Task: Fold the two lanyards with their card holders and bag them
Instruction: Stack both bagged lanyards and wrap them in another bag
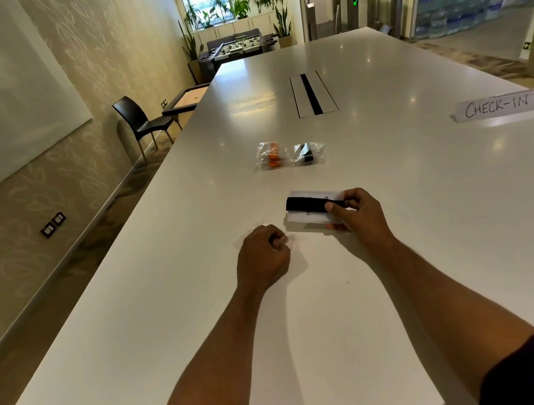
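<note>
Beyond hands: two filled bags | right hand pinches black lanyard | left hand pinches clear bag

White table, long axis toward 12 o'clock. Right hand pinches a folded black lanyard against a white card holder, thumb on top. Left hand, at 9 o'clock of the holder, fingers curled, grips the edge of a clear plastic bag lying flat on the table. Toward 12 o'clock of the hands: two filled clear bags side by side, one with orange contents, one with black contents. At 2 o'clock: CHECK-IN sign. Cable slot beyond the bags.
</note>
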